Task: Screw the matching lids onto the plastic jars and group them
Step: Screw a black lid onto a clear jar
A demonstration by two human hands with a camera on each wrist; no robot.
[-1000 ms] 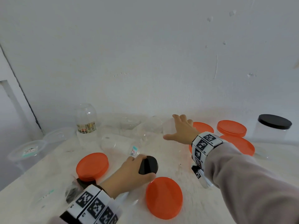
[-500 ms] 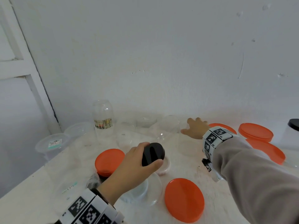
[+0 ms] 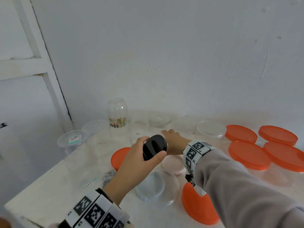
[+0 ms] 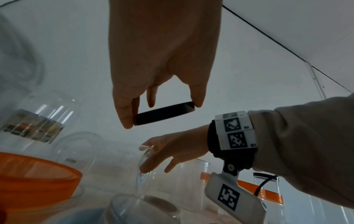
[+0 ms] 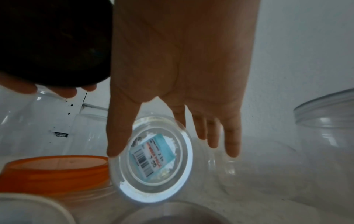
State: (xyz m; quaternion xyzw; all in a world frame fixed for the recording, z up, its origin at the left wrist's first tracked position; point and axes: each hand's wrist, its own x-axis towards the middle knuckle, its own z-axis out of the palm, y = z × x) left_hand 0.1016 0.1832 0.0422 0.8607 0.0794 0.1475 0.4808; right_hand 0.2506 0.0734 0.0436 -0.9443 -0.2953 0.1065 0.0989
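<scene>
My left hand (image 3: 152, 147) grips a small black lid (image 3: 156, 144) by its edge, thumb on one side and fingers on the other, lifted above the table's middle. The left wrist view has that black lid (image 4: 164, 113) edge-on between the fingertips. My right hand (image 3: 171, 137) reaches in behind it, fingers straight and spread. In the right wrist view the right hand (image 5: 172, 145) has its thumb and fingers either side of a clear jar (image 5: 151, 171) lying on its side, with a price label on its base. The thumb touches its rim.
Several orange lids (image 3: 246, 155) lie at the right, one (image 3: 197, 206) near the front, one on a jar (image 3: 118, 157) left of my hand. A tall labelled jar (image 3: 117, 119) and clear cups (image 3: 70, 142) stand at back left. More clear jars (image 3: 151, 185) crowd the middle.
My left hand has lifted the black lid off the table. My right hand has moved left, from beside the orange lids to the clear jar at the middle.
</scene>
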